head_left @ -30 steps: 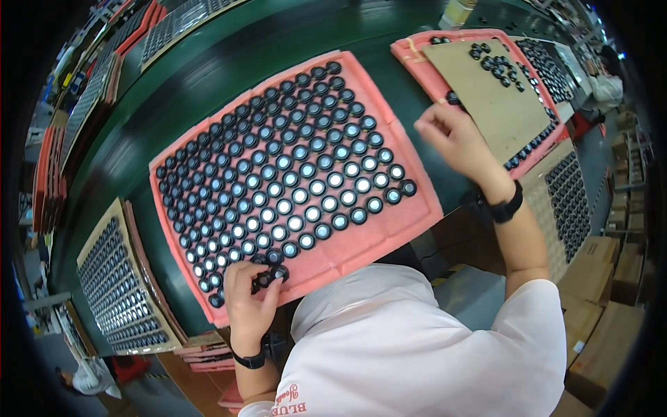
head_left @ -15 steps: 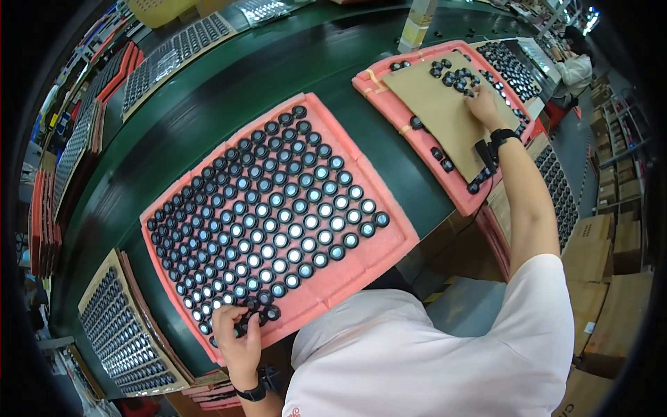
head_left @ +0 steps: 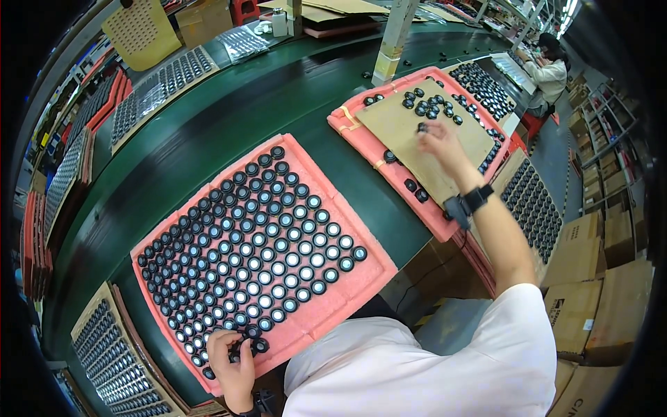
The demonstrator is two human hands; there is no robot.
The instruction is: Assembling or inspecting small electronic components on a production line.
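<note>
A pink foam tray point(head_left: 347, 292) in front of me holds rows of round black parts point(head_left: 278, 268) with pale shiny centres. My left hand point(head_left: 233, 365) is at its near left corner, thumb and fingers curled around dark parts; a few loose black parts point(head_left: 260, 345) lie beside the fingertips. To the right, my right hand point(head_left: 445, 147) pinches a small round black part point(head_left: 422, 128) above a brown cardboard sheet point(head_left: 396, 142). The sheet lies on a second pink tray point(head_left: 340, 124), with several loose black parts point(head_left: 432, 104) scattered on its far half.
A green conveyor belt point(head_left: 313, 104) runs beneath the trays. A whitish post point(head_left: 393, 42) stands behind the second tray. Filled boards point(head_left: 118, 361) sit at the left. Cardboard boxes point(head_left: 611, 320) are stacked at the right. A co-worker point(head_left: 549, 73) sits at the far right.
My right hand has drawn back from the loose parts, leftward over the cardboard, with a black part in its fingers. My left hand stays at the tray corner. The view has shifted.
</note>
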